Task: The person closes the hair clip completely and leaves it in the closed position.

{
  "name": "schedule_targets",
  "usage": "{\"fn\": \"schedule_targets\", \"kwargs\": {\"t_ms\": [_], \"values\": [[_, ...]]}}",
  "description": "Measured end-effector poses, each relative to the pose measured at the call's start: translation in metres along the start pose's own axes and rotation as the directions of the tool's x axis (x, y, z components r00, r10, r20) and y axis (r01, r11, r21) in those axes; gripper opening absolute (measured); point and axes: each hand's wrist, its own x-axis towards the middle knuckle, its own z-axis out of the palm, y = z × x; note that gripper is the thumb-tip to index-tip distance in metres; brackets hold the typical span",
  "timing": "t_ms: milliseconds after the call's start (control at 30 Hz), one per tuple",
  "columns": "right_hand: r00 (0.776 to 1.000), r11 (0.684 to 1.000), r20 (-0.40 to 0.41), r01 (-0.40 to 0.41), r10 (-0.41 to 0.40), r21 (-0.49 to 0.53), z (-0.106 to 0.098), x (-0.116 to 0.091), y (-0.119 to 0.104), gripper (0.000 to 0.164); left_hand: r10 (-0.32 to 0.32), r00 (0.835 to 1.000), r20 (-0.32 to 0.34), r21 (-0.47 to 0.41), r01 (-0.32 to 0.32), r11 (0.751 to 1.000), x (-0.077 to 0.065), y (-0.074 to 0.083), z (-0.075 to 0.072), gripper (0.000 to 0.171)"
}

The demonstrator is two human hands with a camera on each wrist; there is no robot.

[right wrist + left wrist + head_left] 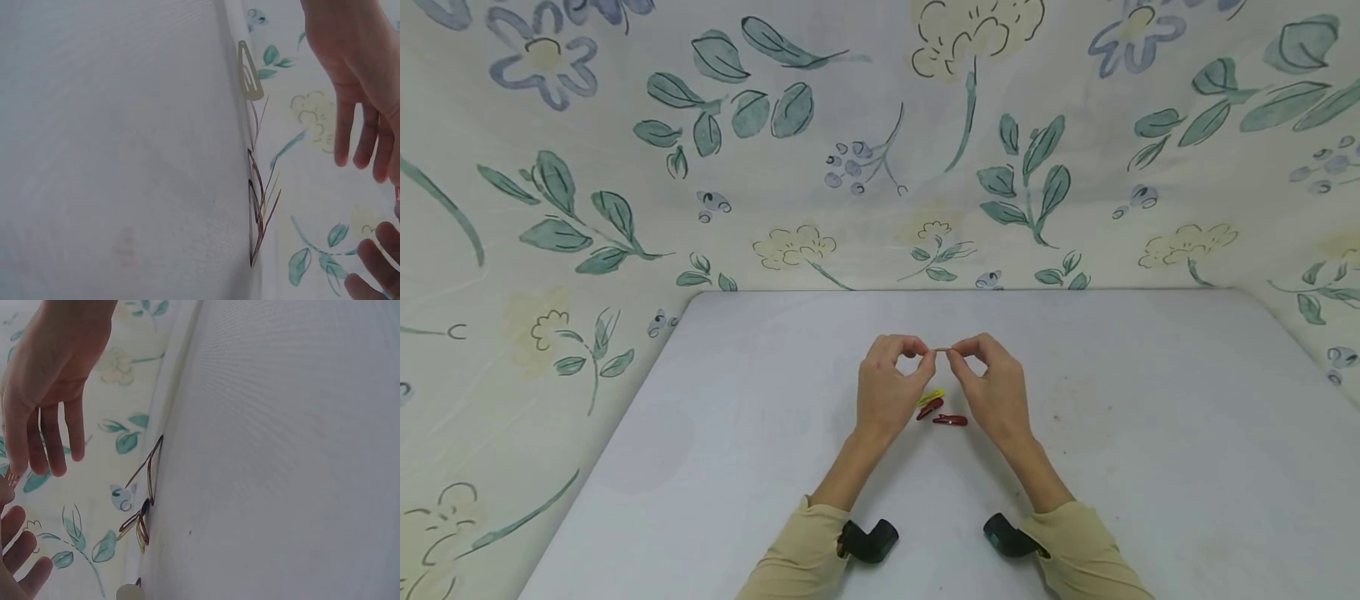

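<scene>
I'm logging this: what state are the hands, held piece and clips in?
Held thin piece: raised, level
Left hand: pinching one end
Right hand: pinching the other end
Nearer red clip: lying open
Farther red clip: lying open
Yellow clip: lying, open or closed unclear
Pale clip: likewise unclear

Near the centre of the frame, the left hand and right hand pinch a small thin item (too small to identify) from opposite ends. Just below lie a yellow clip and two red clips on a white table. Floral cloth fills the upper frame; beige sleeves enter at the bottom.
</scene>
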Motion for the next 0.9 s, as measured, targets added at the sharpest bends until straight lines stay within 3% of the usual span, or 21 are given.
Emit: {"fn": "schedule_targets", "kwargs": {"t_ms": [233,400,567,733,900], "values": [[1.0,1.0,0.018,0.004,-0.005,0.028,0.0,0.001,0.001,0.007,-0.014,0.998,0.063,-0.117,0.021,0.993,0.001,-0.004,-0.001,0.005],[1.0,0.998,0.016,0.011,-0.012,0.057,0.0,0.001,0.002,0.006,-0.141,0.979,0.15,-0.256,0.176,0.951,0.003,-0.004,-0.005,0.005],[0.999,0.997,0.03,0.02,-0.022,0.08,0.0,0.001,0.003,0.007,-0.223,0.952,0.209,-0.284,0.277,0.918,0.006,-0.002,-0.01,0.006],[0.999,0.993,0.049,0.018,-0.023,0.114,0.0,0.001,0.004,0.01,-0.223,0.947,0.231,-0.296,0.287,0.911,0.007,-0.002,-0.012,0.004],[0.995,0.99,0.09,0.023,-0.035,0.136,-0.002,0.001,0.004,0.012,-0.173,0.956,0.235,-0.251,0.232,0.94,0.009,-0.005,-0.014,0.004]]}}
